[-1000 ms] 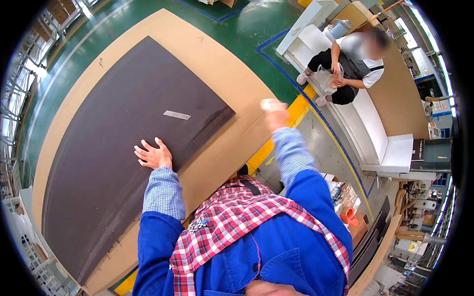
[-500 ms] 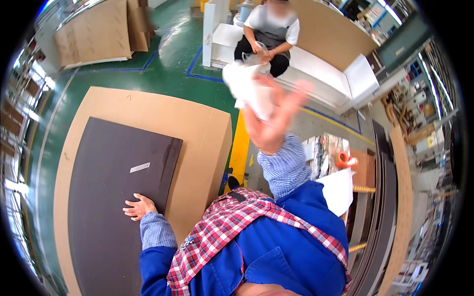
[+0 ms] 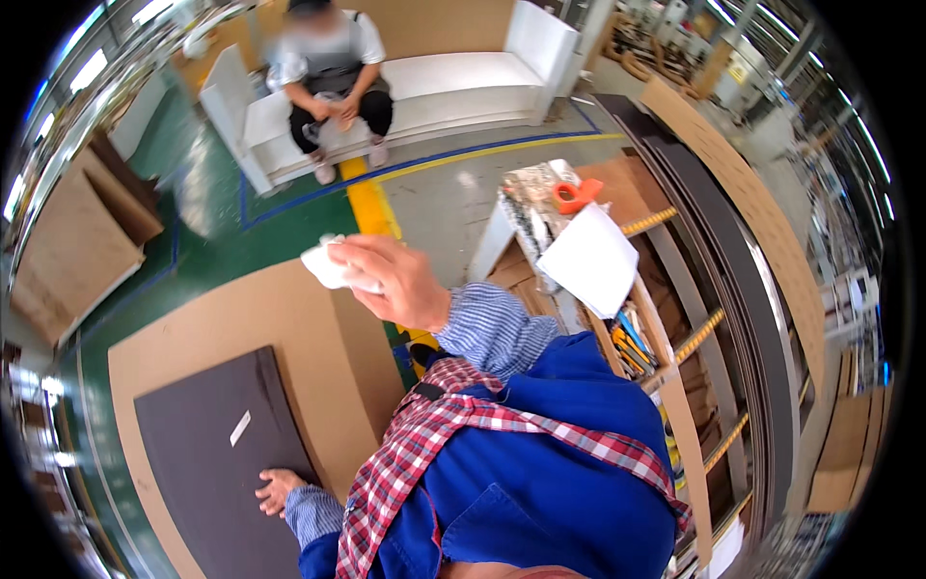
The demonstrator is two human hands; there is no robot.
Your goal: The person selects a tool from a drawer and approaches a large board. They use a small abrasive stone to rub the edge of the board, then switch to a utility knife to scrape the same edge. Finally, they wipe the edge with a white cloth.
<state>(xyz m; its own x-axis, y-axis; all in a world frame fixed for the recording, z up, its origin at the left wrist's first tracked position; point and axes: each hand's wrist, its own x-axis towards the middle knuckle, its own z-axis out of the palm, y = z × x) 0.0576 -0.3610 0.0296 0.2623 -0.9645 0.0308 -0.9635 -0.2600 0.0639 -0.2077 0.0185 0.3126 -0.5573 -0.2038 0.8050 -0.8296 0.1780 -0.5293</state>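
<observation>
A dark brown flat panel (image 3: 207, 458) lies on a larger sheet of cardboard (image 3: 338, 386) at the left. My left hand (image 3: 281, 491) rests on the panel with its fingers spread, close to its right edge. A small white strip (image 3: 240, 428) lies on the panel beyond that hand. Raised above the cardboard's far right part, my right hand (image 3: 400, 280) is closed around a crumpled white cloth (image 3: 331, 266). Part of the cloth is hidden behind the fingers.
To my right stands a wooden cart (image 3: 666, 372) with an orange tape roll (image 3: 576, 196), white paper (image 3: 591, 259) and several knives and pens (image 3: 632, 343). Long dark boards (image 3: 709, 222) lean beyond it. Across the floor, another person (image 3: 338, 68) sits on a white bench-like unit (image 3: 463, 82).
The view has turned to the right, showing more of the cart. My right hand, earlier blurred with fingers spread near the cloth, has come lower and gathered it up. The left hand stays on the panel.
</observation>
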